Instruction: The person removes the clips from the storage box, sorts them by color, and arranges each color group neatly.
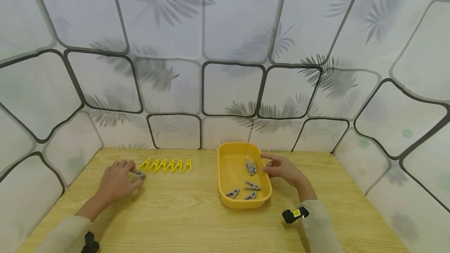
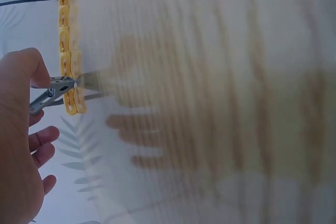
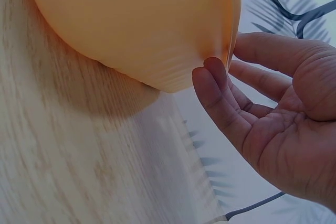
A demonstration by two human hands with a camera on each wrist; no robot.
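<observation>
Between its thumb and fingers, my left hand pinches a grey clothespin at the left of the table. Just beyond it, several yellow clothespins stand in a line, legs spread. The left wrist view has the grey clothespin right at the end of the yellow row. My right hand touches the right side of a yellow plastic tray, fingertips at its rim and outer wall. Several grey clothespins lie inside the tray.
The wood-grain table meets a patterned cloth wall behind the tray and the yellow row. Wall panels also rise at left and right. A small black device is strapped on the right sleeve.
</observation>
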